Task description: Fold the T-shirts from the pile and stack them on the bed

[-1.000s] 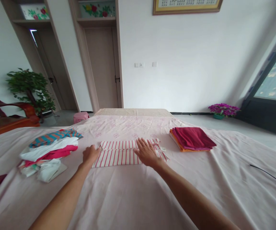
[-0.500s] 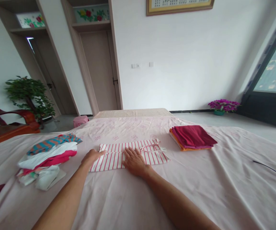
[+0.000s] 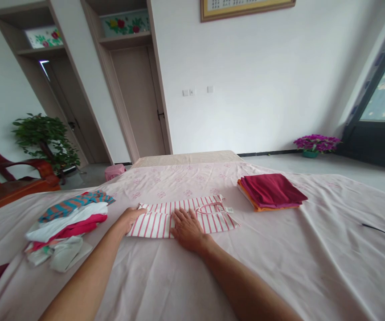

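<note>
A white shirt with red stripes (image 3: 157,225) lies folded into a long flat strip on the bed-like surface, its neckline and a small tag toward the right end. At its left end my left hand (image 3: 129,220) grips the edge, thumb on top and the other fingers mostly hidden. My right hand (image 3: 187,228) rests palm down on the middle of the shirt, fingers stretched out and holding nothing.
Loose clothes (image 3: 67,227) are heaped at the left. A folded dark red and orange pile (image 3: 272,191) sits at the right. A pale pink sheet (image 3: 165,276) covers the surface. A thin black eyeglass arm (image 3: 382,232) shows at the right edge.
My right hand has slid left from the shirt's neck end to its middle, uncovering the neckline. My left hand stays at the left end. The view has shifted slightly.
</note>
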`<state>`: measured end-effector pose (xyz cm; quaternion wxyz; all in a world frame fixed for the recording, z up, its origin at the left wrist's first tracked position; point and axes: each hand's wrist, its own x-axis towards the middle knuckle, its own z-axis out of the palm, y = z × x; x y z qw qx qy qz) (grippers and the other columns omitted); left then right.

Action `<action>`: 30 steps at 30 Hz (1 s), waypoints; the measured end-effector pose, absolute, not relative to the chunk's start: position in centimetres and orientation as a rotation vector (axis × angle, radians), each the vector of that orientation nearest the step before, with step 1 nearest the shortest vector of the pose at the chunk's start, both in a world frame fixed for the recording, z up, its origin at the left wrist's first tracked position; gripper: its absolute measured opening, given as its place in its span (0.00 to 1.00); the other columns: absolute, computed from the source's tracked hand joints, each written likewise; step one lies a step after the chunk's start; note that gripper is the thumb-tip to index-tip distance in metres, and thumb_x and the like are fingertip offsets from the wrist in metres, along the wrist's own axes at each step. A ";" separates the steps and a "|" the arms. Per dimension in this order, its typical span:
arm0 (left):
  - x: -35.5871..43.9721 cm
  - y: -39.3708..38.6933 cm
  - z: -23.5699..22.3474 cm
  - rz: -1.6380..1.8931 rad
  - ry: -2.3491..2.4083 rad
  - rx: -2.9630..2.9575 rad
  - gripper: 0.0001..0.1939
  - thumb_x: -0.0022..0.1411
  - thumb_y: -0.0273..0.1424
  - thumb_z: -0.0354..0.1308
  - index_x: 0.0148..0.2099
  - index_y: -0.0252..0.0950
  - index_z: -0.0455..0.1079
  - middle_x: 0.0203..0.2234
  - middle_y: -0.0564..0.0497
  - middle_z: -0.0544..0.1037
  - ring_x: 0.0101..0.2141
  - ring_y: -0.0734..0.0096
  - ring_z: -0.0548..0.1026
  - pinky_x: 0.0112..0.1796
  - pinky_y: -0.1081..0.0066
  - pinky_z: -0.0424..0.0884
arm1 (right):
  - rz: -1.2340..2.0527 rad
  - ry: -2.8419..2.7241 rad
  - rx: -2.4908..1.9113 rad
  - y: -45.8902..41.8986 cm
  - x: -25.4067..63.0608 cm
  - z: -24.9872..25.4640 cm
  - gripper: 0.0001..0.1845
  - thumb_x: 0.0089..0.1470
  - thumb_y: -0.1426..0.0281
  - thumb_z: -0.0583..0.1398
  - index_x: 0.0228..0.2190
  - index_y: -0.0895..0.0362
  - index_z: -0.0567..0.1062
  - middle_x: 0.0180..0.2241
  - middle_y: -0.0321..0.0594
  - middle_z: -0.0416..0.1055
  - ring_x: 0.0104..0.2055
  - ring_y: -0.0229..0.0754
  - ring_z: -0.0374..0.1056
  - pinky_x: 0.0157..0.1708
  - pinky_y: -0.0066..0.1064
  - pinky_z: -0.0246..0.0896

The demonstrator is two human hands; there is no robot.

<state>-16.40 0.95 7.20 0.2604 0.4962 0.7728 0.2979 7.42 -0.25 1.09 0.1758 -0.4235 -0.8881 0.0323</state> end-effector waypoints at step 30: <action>-3.5 6.0 6.1 0.535 2.095 1.832 0.14 0.55 0.34 0.58 0.43 0.35 0.72 0.40 0.41 0.81 0.43 0.56 0.77 0.36 0.70 0.65 | 0.630 -1.327 -1.285 5.4 11.7 0.6 0.27 0.53 0.71 0.47 0.51 0.58 0.72 0.52 0.48 0.71 0.52 0.47 0.68 0.54 0.40 0.61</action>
